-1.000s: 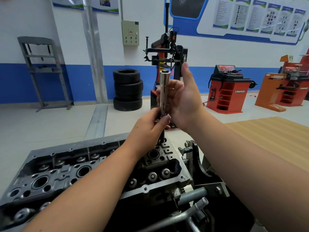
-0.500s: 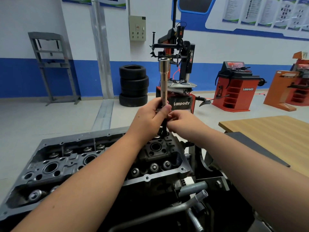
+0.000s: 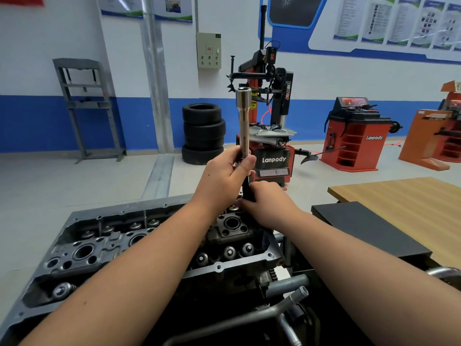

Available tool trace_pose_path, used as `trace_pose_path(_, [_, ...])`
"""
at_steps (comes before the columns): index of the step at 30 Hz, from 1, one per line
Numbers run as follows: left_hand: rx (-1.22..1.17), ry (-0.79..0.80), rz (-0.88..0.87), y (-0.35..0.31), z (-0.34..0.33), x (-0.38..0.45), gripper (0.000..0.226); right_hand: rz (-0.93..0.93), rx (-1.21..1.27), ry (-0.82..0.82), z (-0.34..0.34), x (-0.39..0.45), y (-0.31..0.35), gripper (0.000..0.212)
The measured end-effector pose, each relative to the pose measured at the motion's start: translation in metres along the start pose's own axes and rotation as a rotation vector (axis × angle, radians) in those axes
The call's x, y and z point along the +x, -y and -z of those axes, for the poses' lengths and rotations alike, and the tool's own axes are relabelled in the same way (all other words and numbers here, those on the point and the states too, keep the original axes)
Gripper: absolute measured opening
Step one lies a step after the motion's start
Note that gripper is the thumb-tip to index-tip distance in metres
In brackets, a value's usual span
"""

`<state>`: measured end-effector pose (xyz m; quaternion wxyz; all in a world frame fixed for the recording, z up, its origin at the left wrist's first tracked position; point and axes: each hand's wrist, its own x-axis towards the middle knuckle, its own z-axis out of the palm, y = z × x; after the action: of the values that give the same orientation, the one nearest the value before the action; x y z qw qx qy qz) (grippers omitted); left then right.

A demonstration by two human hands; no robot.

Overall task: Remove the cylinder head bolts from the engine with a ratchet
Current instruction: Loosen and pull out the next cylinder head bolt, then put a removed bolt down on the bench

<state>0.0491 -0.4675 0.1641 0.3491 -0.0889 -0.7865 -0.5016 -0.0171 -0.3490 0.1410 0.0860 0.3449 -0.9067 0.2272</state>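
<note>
Both hands are kept on one upright tool at the far right end of the engine. The left hand (image 3: 225, 171) is closed around the lower part of the shiny long socket (image 3: 243, 121), with the thumb pressed along its side. The right hand (image 3: 265, 204) is curled around the dark shaft (image 3: 246, 188) just under the socket, close to the top of the cylinder head (image 3: 104, 248); what exactly is pinched there is hidden by the fingers.

A second ago the right hand was held high, beside the upper half of the socket. It has since been brought down below the left hand. The socket itself has stayed upright at about the same place.

From this it is judged that a loosened bolt is being drawn out or separated from the socket by hand. No ratchet handle can be seen. Whether the other bolts are still in the head cannot be told from this view.

Behind the hands, a tire machine (image 3: 272, 116) and stacked tires (image 3: 203, 133) are seen, and a wooden table (image 3: 399, 196) stands at the right.
</note>
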Motion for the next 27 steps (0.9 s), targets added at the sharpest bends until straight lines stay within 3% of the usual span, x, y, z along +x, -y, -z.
trace_pose_path(4, [-0.010, -0.080, -0.033, -0.024, -0.002, 0.009, 0.011, 0.021, 0.186, -0.123, 0.011, -0.003, 0.007, 0.024])
trace_pose_path(9, [-0.195, -0.225, -0.031, -0.063, -0.002, 0.030, 0.016, 0.053, 0.500, -0.244, 0.040, -0.007, 0.026, 0.021])
trace_pose_path(18, [-0.614, -0.557, -0.079, -0.137, 0.028, 0.034, 0.034, 0.051, 0.414, -0.300, 0.059, -0.029, 0.025, 0.023])
trace_pose_path(23, [-0.760, -0.630, 0.069, -0.138, 0.049, 0.029, 0.040, -0.002, 0.627, -0.375, 0.078, -0.041, 0.012, 0.014])
trace_pose_path(27, [-0.792, -0.584, 0.290, -0.107, 0.033, 0.012, 0.044, -0.030, 0.626, -0.274, 0.094, -0.055, 0.016, 0.014])
